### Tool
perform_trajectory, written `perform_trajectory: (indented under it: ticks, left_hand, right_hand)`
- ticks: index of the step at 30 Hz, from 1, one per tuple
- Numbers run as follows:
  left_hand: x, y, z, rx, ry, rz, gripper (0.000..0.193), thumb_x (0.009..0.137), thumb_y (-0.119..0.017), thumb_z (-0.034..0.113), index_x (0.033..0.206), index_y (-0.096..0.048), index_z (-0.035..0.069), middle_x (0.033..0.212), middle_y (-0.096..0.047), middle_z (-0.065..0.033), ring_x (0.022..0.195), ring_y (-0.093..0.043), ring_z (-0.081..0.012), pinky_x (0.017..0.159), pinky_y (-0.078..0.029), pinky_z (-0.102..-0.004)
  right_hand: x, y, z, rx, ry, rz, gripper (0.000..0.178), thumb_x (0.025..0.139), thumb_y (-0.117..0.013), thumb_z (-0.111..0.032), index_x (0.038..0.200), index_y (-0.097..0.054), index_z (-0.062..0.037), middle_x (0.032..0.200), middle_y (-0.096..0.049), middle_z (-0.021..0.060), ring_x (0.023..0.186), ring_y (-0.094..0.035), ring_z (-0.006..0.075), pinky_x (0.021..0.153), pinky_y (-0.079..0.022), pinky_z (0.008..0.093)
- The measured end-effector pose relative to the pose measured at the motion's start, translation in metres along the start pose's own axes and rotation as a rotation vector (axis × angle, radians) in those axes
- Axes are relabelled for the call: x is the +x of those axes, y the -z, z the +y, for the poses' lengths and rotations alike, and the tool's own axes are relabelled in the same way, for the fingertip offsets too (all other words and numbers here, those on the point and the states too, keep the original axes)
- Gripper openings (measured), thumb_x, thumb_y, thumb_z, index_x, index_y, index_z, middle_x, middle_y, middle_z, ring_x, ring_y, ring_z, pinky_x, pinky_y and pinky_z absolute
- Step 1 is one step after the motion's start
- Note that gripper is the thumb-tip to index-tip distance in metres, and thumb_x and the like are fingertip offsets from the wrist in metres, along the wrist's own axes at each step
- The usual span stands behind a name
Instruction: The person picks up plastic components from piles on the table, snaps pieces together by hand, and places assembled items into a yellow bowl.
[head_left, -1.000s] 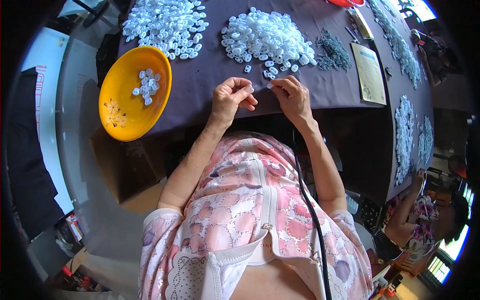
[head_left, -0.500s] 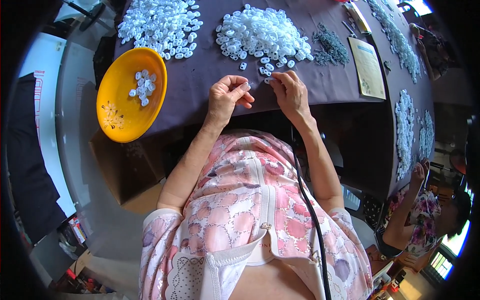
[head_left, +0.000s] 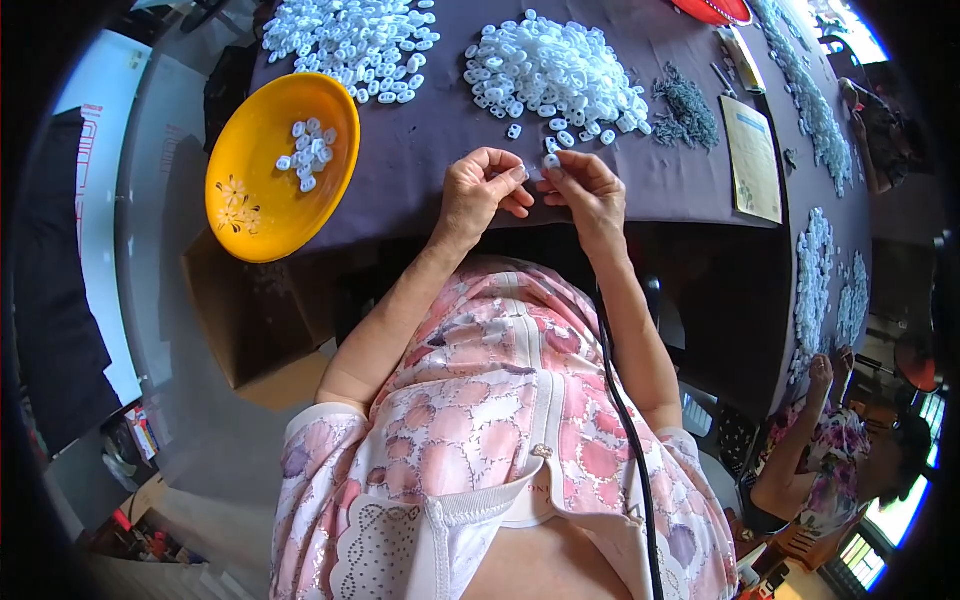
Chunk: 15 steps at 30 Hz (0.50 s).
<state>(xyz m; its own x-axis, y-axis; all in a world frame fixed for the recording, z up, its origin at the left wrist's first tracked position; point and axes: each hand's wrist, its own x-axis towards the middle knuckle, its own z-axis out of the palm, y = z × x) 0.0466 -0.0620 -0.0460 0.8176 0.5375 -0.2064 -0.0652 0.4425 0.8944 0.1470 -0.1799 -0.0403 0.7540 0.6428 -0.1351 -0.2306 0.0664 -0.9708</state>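
Observation:
My left hand (head_left: 478, 198) is closed in a pinch, thumb against forefinger, on a small white piece mostly hidden by the fingertips. Close beside it, my right hand (head_left: 592, 197) grips a small white oval plastic piece (head_left: 551, 161) between thumb and forefinger. The fingertips of both hands nearly meet above the table's front edge. Just beyond them lies a heap of similar white oval pieces (head_left: 555, 75) with holes, a few scattered at its near side. To the left, a yellow oval bowl (head_left: 270, 215) with a flower pattern holds several white pieces (head_left: 308, 152).
Another white heap (head_left: 345, 40) lies at the far left of the dark tablecloth (head_left: 420, 130). Right of the middle heap are small grey-green pieces (head_left: 686, 110) and a beige booklet (head_left: 752, 160). A co-worker (head_left: 810, 450) sits at the right by more piles. An open cardboard box (head_left: 250, 320) stands below the bowl.
My right hand has drawn a white oval piece from near the heap toward my left hand, and the gap between them has narrowed. The whole view has shifted slightly.

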Motion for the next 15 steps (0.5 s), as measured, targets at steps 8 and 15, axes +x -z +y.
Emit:
perform_trajectory:
  ticks: [8, 15]
  left_hand:
    - [0.000, -0.001, 0.000, 0.017, -0.010, 0.028, 0.010, 0.084, -0.058, 0.006, 0.089, -0.055, -0.003, 0.072, -0.060, -0.0083, 0.057, -0.062, -0.0136, 0.048, -0.052, -0.0236]
    - [0.000, 0.000, 0.000, 0.058, -0.003, 0.010, 0.010, 0.085, -0.057, 0.006, 0.089, -0.056, -0.002, 0.073, -0.061, -0.0082, 0.059, -0.062, -0.0137, 0.049, -0.052, -0.0229]
  right_hand:
    - [-0.004, -0.013, 0.003, 0.071, 0.039, -0.029, 0.015, 0.084, -0.059, -0.002, 0.098, -0.058, 0.0036, 0.084, -0.064, 0.0083, 0.071, -0.063, 0.0140, 0.063, -0.055, 0.0264]
    - [-0.005, -0.016, 0.001, 0.023, 0.029, -0.053, 0.015, 0.083, -0.059, -0.002, 0.097, -0.058, 0.0027, 0.083, -0.064, 0.0068, 0.070, -0.062, 0.0115, 0.062, -0.054, 0.0234]
